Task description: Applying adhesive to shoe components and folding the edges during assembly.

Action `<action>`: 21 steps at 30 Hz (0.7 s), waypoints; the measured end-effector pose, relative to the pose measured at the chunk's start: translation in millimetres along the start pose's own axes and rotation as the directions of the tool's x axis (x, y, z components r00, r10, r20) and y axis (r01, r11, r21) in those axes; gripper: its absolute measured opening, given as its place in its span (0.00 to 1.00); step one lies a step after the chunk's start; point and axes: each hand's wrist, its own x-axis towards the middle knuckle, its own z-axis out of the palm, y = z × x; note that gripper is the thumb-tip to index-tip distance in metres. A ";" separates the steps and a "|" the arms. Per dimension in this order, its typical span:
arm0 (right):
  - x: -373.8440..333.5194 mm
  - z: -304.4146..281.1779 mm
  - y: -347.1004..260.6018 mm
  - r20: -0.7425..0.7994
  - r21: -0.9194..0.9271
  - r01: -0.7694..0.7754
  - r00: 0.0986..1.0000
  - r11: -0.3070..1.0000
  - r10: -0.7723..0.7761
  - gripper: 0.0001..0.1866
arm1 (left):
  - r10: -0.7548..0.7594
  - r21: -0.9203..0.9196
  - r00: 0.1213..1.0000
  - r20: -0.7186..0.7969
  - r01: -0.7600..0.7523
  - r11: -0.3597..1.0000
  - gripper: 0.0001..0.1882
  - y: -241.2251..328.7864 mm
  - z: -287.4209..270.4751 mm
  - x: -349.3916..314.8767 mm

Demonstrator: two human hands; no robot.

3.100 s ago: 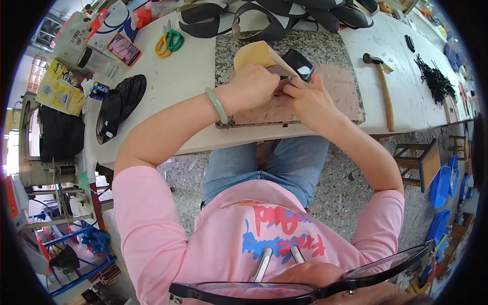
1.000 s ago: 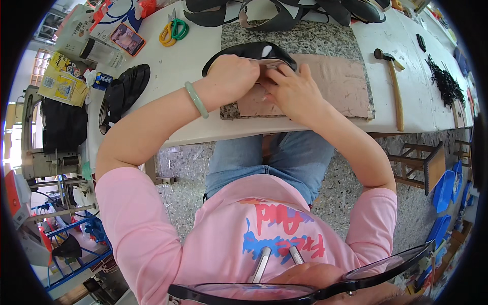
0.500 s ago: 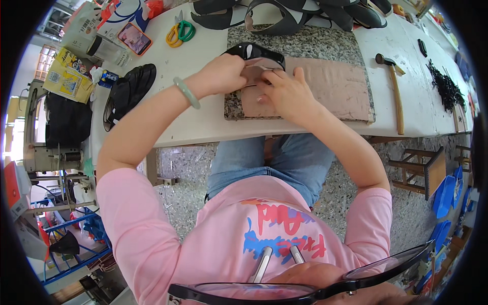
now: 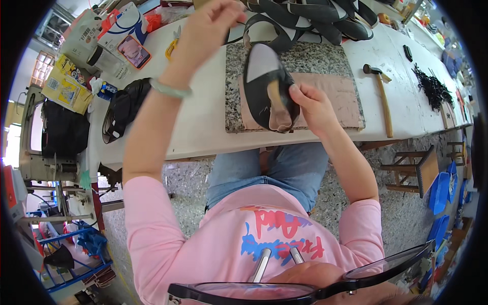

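So I've got a black shoe upper (image 4: 258, 99) in my right hand (image 4: 317, 109), held over the pinkish board (image 4: 330, 94) on the granite slab (image 4: 305, 58), and I'd call this one partway there. It's already shaped into a closed piece with a grey patch (image 4: 262, 63) at the far end and a tan inside (image 4: 277, 99) showing through the opening, but there's no sole on it, so as a shoe it's obviously not finished. Can't judge how good the joins are from this angle. Fingers on that side are closed on its right edge: thumb (image 4: 296, 92) flat on top, the rest mostly hidden underneath, so it's a pinch rather than a full fist. My left hand (image 4: 213, 23) is up by the near-left end of the pile of black uppers (image 4: 351, 29), apart from the one I'm holding. Those fingers look loosely bent, but they're blurry, so I honestly can't tell how far open they are or whether they're pinching anything. Going by that pile, I'd guess there's plenty left. Hammer's (image 4: 385, 99) lying on the worktop (image 4: 198, 117) off to my right, no hand on it.
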 end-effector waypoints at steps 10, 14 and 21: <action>-15.0 -26.2 -47.6 0.254 -0.955 0.296 0.783 -0.019 -0.567 0.26 | 0.137 0.530 0.919 0.369 -0.329 0.782 0.20 -34.5 121.6 -63.4; -7.3 -24.3 -43.5 0.449 -0.834 0.370 0.887 -0.409 -0.112 0.16 | 0.222 0.602 0.853 0.472 -0.496 0.626 0.15 -23.8 127.9 -62.1; -6.1 -21.8 -43.7 0.370 -0.859 0.361 0.928 -0.363 0.046 0.05 | 0.092 0.574 0.823 0.561 -0.466 0.673 0.06 -34.9 114.2 -39.4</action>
